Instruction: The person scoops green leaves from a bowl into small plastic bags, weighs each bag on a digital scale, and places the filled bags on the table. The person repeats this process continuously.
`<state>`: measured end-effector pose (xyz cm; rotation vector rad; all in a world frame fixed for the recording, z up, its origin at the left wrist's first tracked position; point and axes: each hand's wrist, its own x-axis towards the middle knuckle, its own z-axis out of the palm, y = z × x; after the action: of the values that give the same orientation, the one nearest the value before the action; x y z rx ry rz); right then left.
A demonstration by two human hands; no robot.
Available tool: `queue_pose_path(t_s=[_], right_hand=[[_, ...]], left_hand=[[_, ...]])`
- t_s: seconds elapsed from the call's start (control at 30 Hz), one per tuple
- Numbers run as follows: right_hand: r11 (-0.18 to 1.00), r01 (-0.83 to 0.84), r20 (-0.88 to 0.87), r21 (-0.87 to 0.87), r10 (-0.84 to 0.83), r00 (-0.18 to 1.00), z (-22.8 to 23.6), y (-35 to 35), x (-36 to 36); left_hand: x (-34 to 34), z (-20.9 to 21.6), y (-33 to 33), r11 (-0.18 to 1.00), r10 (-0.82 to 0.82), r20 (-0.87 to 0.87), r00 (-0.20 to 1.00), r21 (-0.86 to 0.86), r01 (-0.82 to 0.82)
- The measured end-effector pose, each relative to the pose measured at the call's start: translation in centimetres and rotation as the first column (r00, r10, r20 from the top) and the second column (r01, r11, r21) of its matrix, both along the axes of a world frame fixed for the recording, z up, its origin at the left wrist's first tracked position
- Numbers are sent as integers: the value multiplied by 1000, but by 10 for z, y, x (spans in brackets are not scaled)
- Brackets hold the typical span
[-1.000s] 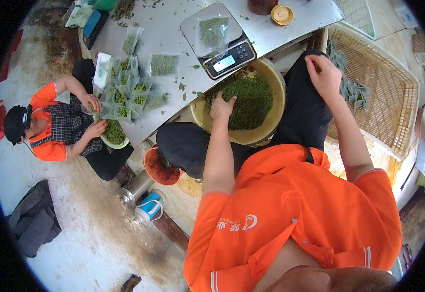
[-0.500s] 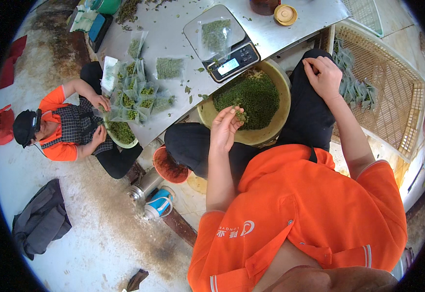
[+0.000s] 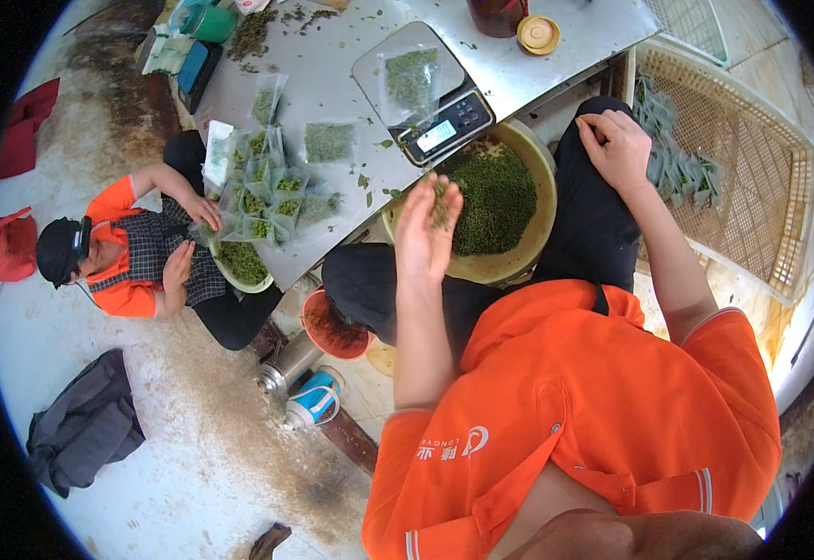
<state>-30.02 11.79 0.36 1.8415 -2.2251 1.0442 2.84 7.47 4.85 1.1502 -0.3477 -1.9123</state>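
My left hand (image 3: 428, 229), cupped with its palm partly turned up, holds a small heap of green peppercorns (image 3: 440, 205) on its fingers. It is over the near left rim of a wide yellowish basin (image 3: 493, 272), where a dark green mass of the same small berries (image 3: 500, 201) lies. On my right knee rests my right hand (image 3: 618, 147), its fingers curled in and nothing seen in them. Just beyond the basin, a kitchen scale (image 3: 446, 126) on the metal table (image 3: 332, 89) bears a clear bag (image 3: 411, 78) of green peppercorns.
Several filled clear bags (image 3: 262, 201) stand in a cluster at the table's left corner; another bag (image 3: 328, 142) lies flat. A co-worker (image 3: 146, 238) sits there with a bowl (image 3: 243, 266). At right is a plastic crate (image 3: 752, 168) with packed bags. A red bucket (image 3: 337, 324) and blue thermos (image 3: 315, 397) stand below.
My left hand has turned from a pinch to an open-palmed cup and drawn slightly left, the peppercorns still in it. The co-worker's hand has shifted at the bags. My right hand stays put.
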Motion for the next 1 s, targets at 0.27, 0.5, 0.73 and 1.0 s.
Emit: queue_pose_path(t_s=[0.27,0.5,0.73,1.0], right_hand=[[1000,7,5,12,-8,1000,0,3,-1],[1000,-11,8,-4,11,1000,-2,-1,0],[1000,13,12,3,-13,1000,2,1,-1],[1000,3,4,8,-3,1000,4,2,-2]], left_hand=[[-23,6,-51,948,208,68,976,-259,-184],[-45,-39,-75,786,386,525,759,-617,27],[-55,-37,-85,571,684,726,71,-593,567],[-28,-9,-46,751,436,862,258,-507,423]])
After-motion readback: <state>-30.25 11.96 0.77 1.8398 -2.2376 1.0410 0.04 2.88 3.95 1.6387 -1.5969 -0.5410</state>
